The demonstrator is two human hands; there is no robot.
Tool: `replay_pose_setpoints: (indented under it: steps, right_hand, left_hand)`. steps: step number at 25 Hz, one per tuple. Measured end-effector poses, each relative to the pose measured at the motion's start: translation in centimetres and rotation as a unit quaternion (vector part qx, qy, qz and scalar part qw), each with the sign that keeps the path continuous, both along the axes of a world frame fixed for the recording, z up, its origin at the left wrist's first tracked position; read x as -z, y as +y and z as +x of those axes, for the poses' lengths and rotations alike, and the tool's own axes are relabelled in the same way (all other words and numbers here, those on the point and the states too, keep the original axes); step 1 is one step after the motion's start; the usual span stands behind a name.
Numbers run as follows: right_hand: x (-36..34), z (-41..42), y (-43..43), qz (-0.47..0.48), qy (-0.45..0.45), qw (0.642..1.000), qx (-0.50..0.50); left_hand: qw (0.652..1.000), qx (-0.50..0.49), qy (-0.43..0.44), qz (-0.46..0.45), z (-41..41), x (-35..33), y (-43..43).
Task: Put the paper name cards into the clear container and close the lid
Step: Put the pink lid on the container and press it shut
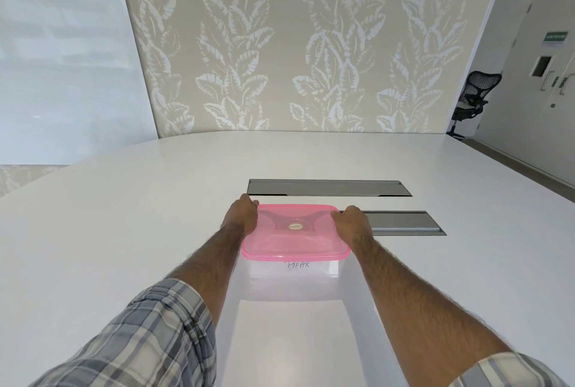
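Left hand [241, 215], right hand [350, 220] grip pink lid [295, 238] edges, arms outstretched.

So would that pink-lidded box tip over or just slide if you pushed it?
Probably slide: the clear container is low and wide, and the white table looks glossy. Likely light, since only paper shows through its wall. The pink lid looks thin, so it may flex.

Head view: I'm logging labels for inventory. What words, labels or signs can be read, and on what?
"HEAK", handwritten, seen at the front wall of the clear container; first letter unsure.
Round sticker on the pink lid: too small to read.
Green sign, far right: blurred, unreadable.
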State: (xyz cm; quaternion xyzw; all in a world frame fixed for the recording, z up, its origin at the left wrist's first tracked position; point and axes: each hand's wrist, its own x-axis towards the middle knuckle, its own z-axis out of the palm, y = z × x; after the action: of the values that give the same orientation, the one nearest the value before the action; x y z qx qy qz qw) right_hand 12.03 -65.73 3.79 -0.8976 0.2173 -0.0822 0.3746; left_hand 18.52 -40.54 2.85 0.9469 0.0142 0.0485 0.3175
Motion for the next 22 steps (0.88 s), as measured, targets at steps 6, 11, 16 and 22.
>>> replay_pose_setpoints:
  steps: [6,11,16,22]
  right_hand:
    - [0.7,-0.1,0.2,0.008,-0.026,1.000,0.010]
    - [1.1,0.1,0.2,0.018,-0.041,0.999,0.017]
    - [1.2,0.1,0.1,0.045,-0.056,0.997,0.034]
    - [1.4,0.2,0.0,0.063,-0.059,0.996,0.037]
  left_hand:
    - [1.000,-0.001,0.017,0.015,1.2,-0.1,0.0]
    - [0.999,0.015,0.041,0.020,1.9,-0.2,0.1]
    - [0.999,0.021,0.041,0.009,1.9,-0.4,0.4]
    - [0.998,0.006,0.047,-0.030,1.5,0.0,0.4]
